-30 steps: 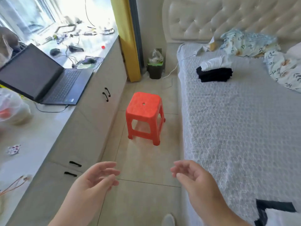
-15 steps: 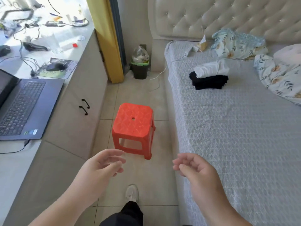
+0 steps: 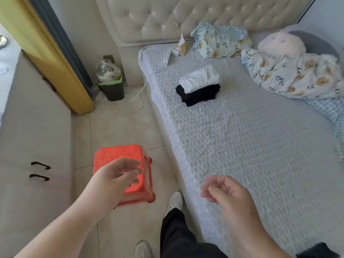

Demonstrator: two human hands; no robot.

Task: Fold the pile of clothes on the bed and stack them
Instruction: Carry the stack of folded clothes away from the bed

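A small stack of folded clothes sits on the grey textured bed (image 3: 251, 146): a rolled white garment (image 3: 200, 79) on top of folded black garments (image 3: 201, 95). My left hand (image 3: 113, 179) hovers empty over the floor beside the bed, fingers loosely apart, in front of the red stool. My right hand (image 3: 227, 194) hangs above the bed's near edge, fingers curled and apart, holding nothing. A dark cloth (image 3: 316, 251) peeks in at the bottom right corner.
A red plastic stool (image 3: 121, 159) stands on the tiled floor between the beige cabinet (image 3: 33, 138) and the bed. A lined bin (image 3: 110, 86) sits by the yellow curtain. Floral bedding (image 3: 290, 75) and a pillow lie at the bed's head. My leg and shoe are below.
My view has moved forward and turned right toward the bed; the laptop and windowsill have left the frame, and the stool now lies close under my left hand. Both hands stay empty.
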